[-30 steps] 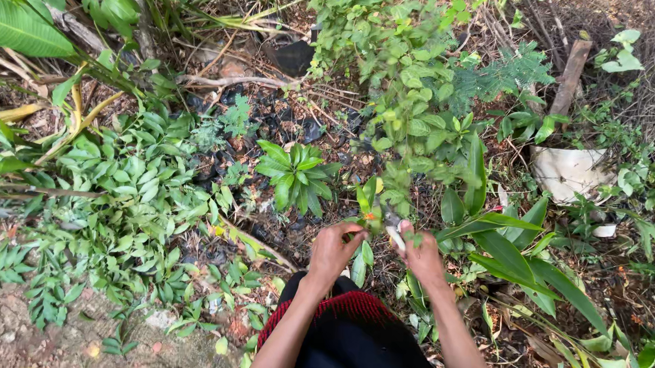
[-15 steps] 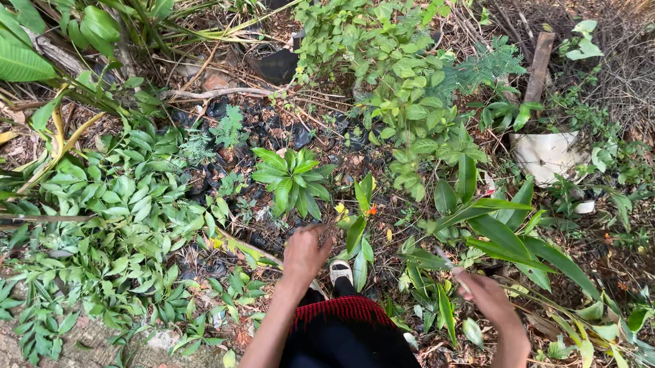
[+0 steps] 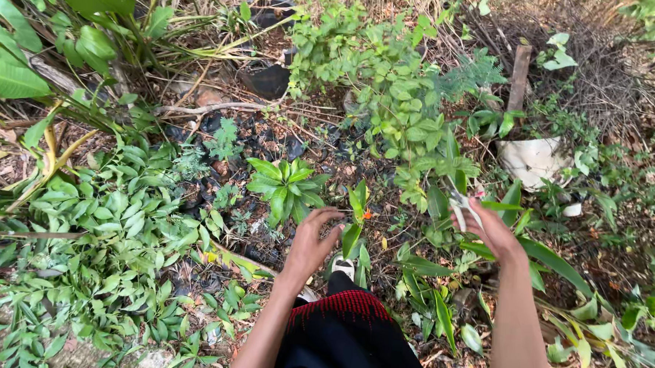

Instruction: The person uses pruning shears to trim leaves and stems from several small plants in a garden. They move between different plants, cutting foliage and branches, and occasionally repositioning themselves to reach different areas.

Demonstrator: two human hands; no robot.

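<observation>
Head view: the left hand (image 3: pixel 312 242) is spread, fingers loosely curled, hovering just beside a small upright leaf shoot (image 3: pixel 357 207) without touching it. The right hand (image 3: pixel 492 229) is closed around pale scissors (image 3: pixel 459 204), their tips up among the stems of a leafy shrub (image 3: pixel 411 129). A rosette plant (image 3: pixel 283 186) sits left of the shoot, on dark soil. A white pot (image 3: pixel 533 160) lies farther right.

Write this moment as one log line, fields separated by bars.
left hand: open, near small leafy plant | right hand: holds pale tool | ground: leaves, soil
</observation>
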